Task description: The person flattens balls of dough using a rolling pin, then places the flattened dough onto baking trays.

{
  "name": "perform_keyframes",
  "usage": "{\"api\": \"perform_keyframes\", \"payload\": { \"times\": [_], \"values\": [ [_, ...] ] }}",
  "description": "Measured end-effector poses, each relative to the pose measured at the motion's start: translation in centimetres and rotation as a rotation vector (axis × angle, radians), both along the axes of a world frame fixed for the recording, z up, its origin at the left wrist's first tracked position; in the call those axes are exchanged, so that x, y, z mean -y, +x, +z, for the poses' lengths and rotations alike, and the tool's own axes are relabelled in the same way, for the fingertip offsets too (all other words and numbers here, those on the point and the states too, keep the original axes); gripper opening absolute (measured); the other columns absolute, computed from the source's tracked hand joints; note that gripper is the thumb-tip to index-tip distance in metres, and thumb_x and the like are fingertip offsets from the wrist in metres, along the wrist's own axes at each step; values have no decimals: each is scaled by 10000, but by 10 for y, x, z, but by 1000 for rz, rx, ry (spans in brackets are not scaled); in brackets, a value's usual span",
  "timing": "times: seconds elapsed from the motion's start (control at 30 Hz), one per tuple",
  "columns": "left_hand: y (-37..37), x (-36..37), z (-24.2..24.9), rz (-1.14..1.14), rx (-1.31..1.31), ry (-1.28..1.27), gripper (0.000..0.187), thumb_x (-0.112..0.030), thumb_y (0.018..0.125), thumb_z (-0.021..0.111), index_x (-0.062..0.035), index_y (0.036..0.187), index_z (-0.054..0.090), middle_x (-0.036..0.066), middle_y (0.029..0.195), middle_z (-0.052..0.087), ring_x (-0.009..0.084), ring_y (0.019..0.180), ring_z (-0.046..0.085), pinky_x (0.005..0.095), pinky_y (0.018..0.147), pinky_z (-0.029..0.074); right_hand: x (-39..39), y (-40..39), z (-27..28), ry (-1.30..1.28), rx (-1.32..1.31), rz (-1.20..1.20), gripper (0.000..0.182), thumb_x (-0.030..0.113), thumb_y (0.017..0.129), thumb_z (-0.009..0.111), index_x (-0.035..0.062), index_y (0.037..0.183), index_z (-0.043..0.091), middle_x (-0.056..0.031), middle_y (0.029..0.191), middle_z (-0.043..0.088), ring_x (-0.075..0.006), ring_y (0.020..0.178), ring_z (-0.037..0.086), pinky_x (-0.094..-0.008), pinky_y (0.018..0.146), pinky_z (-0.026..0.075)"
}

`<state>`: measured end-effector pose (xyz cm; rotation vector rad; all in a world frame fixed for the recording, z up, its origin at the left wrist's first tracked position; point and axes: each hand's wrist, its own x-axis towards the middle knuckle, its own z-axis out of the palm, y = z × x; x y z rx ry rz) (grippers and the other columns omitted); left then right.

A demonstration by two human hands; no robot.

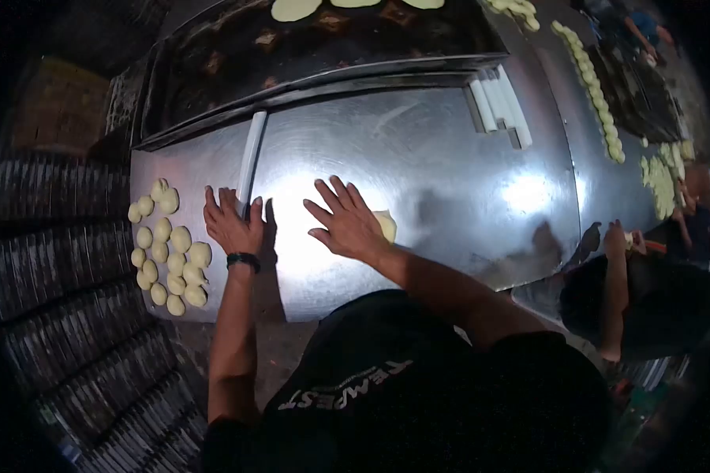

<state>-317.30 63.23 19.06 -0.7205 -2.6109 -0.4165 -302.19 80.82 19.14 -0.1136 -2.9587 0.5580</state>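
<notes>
Pressing flat with splayed fingers, right hand (345, 225) covers a pale soft dough piece (386, 226) on the shiny steel bench (450, 158); left hand (233, 225) rests open-palmed touching the white rolling rod (249, 162); dough looks light, squashy, best lifted by its edge.

- steel worktop (450, 158)
- cluster of dough balls (168, 248) at the worktop's left end
- bundle of white rolling rods (498, 105) at its far edge
- dark griddle (308, 47) beyond it, flat rounds (295, 9) on top
- row of dough balls (592, 87) along its right side
- another person (647, 307) at its right corner
</notes>
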Motion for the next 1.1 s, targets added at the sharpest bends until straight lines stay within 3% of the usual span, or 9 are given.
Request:
{"api": "perform_keyframes", "payload": {
  "times": [0.17, 0.27, 0.33, 0.4, 0.47, 0.5, 0.73, 0.93, 1.1],
  "values": [
    [2, 21, -13, -149, 200, -65, 466, -253, 861, 548, 18, 1235, 488, 214, 1204, 534, 390, 1089, 493, 463, 931, 392, -46, 23, -37, -1436, -718, -349, 634, 422, 958, 468, -15, 1385, 302, -183, 1382, 407, -345, 1210, 482, -465, 951, 461],
    [41, 10, 18, -370, 345, 27, 440, -235, 848, 559, 20, 1203, 512, 219, 1189, 543, 390, 1089, 502, 456, 934, 393, -86, 33, -10, -2079, -591, -602, 745, 533, 915, 476, 55, 1420, 206, -231, 1303, 442, -400, 1066, 563, -481, 879, 494],
    [65, -9, 35, -559, 453, 61, 438, -236, 846, 564, 13, 1203, 517, 217, 1188, 546, 374, 1118, 504, 454, 945, 386, -110, 51, 4, -2073, -565, -696, 582, 417, 939, 499, 70, 1373, 327, -221, 1312, 455, -356, 1149, 524, -458, 996, 399],
    [95, -27, 33, -596, 350, 0, 458, -292, 846, 580, -24, 1213, 527, 156, 1272, 514, 335, 1150, 491, 454, 976, 358, -120, 64, 27, -1440, -535, -628, 474, 339, 926, 537, 66, 1303, 451, -198, 1312, 478, -342, 1180, 498, -441, 1039, 349],
    [127, -46, 33, -518, 377, -121, 525, -379, 858, 548, -51, 1264, 493, 143, 1370, 432, 341, 1272, 375, 514, 1042, 284, -114, 80, 42, -230, -371, -289, 420, 259, 896, 576, 47, 1255, 528, -203, 1352, 460, -356, 1225, 446, -463, 1044, 331],
    [143, -50, 26, -434, 321, -210, 575, -431, 857, 537, -64, 1296, 475, 146, 1399, 403, 346, 1316, 327, 543, 1066, 249, -117, 93, 30, -103, -175, -151, 379, 185, 835, 623, 60, 1190, 587, -151, 1253, 544, -354, 1170, 477, -469, 1028, 338],
    [241, -14, 15, -370, 684, 73, 629, -344, 891, 500, -64, 1429, 329, 131, 1518, 248, 380, 1402, 170, 621, 1084, 125, -125, 163, 23, -96, -123, 180, 410, 127, 705, 676, 95, 1110, 624, -98, 1090, 605, -305, 927, 586, -405, 857, 475],
    [192, -55, 4, -73, 517, -89, 616, -313, 878, 463, -12, 1405, 356, 141, 1500, 286, 403, 1390, 197, 663, 1063, 109, -105, 75, 16, 334, -87, 28, 459, 315, 814, 620, 117, 1225, 568, -122, 1316, 506, -379, 1243, 430, -523, 1032, 316],
    [69, -70, 11, 106, 408, -216, 531, -268, 897, 427, -36, 1374, 396, 131, 1521, 235, 370, 1420, 122, 626, 1095, 71, -102, -58, 6, 173, -111, -108, 497, 363, 880, 552, 119, 1310, 499, -126, 1399, 417, -354, 1329, 308, -524, 1077, 222]
  ]
}}
